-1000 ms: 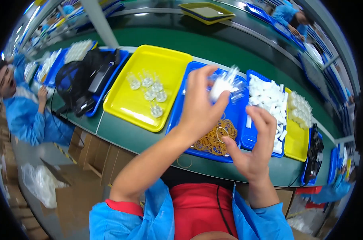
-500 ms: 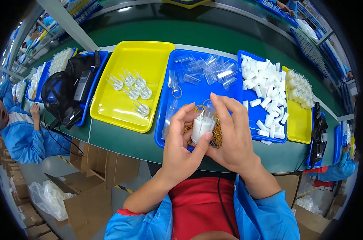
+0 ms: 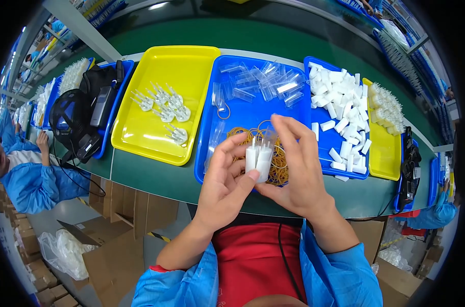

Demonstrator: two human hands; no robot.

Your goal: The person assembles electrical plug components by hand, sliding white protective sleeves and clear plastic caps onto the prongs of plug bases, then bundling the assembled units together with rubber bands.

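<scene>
Looks like a small bundle of white blocks and clear plastic pieces [image 3: 262, 162], held roughly upright above the near edge of the blue tray [image 3: 242, 111], over the rubber bands [image 3: 279, 174] and close to the near edge of the table [image 3: 150, 178]. Gripped in the fingers of the left hand [image 3: 218, 181], with the thumb on the lower front. Curved around the opposite side with the fingers of the right hand [image 3: 303, 176]; cannot tell whether touching. Probably light, fairly stiff, likely slippery along the clear parts. Best to pinch low, across the white sides, without squeezing the fragile-looking tips.
</scene>
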